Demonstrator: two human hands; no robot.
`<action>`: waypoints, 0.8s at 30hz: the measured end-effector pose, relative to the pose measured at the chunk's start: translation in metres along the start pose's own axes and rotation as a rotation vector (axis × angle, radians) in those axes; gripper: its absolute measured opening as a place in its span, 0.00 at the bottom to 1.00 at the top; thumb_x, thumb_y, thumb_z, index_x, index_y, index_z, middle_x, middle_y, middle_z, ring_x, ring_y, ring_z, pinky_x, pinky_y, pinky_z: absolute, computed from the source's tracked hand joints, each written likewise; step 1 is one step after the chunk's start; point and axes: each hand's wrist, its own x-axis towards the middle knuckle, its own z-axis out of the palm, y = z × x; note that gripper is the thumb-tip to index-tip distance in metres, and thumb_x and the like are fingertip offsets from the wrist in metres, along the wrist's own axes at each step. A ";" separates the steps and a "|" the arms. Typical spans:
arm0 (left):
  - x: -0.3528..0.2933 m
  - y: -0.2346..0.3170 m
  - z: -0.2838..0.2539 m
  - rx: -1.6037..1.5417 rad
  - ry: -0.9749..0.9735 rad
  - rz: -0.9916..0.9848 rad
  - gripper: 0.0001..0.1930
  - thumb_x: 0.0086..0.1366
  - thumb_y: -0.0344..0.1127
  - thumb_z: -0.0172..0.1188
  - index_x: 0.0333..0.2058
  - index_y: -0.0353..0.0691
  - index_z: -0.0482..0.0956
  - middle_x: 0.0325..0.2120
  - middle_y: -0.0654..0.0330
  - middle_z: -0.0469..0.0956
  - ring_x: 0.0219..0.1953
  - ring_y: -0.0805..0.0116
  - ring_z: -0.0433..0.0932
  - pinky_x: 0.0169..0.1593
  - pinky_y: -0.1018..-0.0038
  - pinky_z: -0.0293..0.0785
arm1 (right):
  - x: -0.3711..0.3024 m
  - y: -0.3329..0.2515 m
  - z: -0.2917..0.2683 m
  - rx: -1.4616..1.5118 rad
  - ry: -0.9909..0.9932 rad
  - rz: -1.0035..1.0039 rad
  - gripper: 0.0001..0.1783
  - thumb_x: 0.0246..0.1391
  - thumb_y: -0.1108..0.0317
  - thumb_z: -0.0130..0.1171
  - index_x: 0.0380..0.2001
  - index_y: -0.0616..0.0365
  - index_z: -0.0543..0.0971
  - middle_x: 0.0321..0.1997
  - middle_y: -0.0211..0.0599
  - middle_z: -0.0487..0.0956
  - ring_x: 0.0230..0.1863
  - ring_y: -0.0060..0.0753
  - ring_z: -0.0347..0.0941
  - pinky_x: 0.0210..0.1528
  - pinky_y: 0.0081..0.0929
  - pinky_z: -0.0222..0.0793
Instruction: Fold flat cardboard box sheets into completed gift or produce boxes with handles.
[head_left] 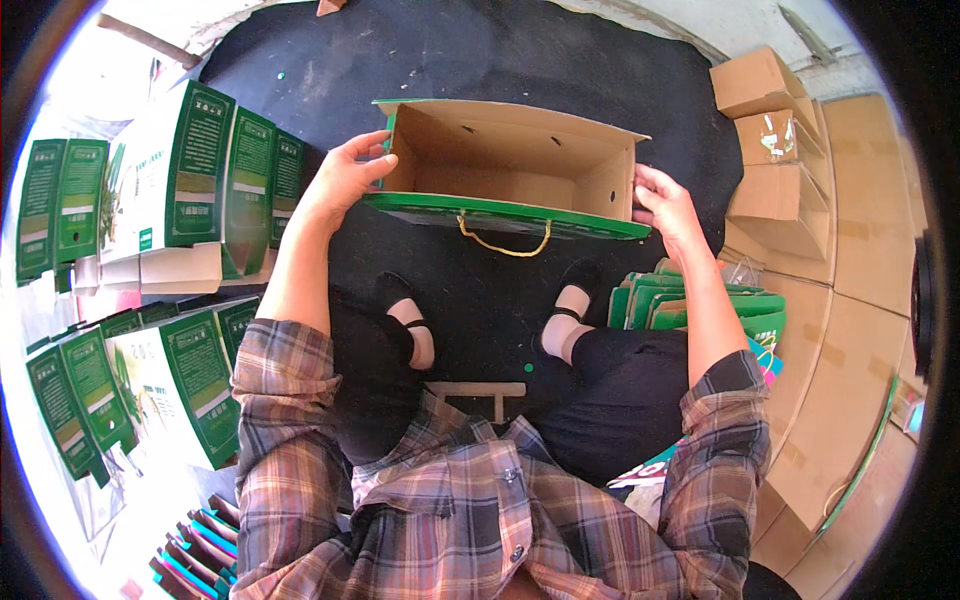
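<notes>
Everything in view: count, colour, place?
Open box: 1, green and brown, between the hands
Rope handle: 1, yellow, box's near side
Printed boxes: several, green and white, left
Brown boxes: several, brown, right side
Folded cardboard: several, green, beside right leg
Stack: 1, blue and red, lower left
Mat: 1, black, underfoot
Shoes: 2, black, on mat
Plaid shirt: 1, multicoloured, on torso
Left hand: 1, bare, box's left end
Right hand: 1, bare, box's right end

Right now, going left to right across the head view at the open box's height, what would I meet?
Green-and-white boxes, your left hand, the open box, your right hand, then brown cartons.
</notes>
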 end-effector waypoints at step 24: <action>0.019 -0.024 0.047 0.956 0.394 0.429 0.19 0.48 0.31 0.64 0.42 0.49 0.76 0.41 0.57 0.70 0.47 0.55 0.69 0.46 0.63 0.73 | -0.006 -0.005 0.040 -0.994 0.109 -0.533 0.31 0.37 0.69 0.67 0.50 0.56 0.73 0.52 0.42 0.71 0.55 0.45 0.65 0.58 0.34 0.61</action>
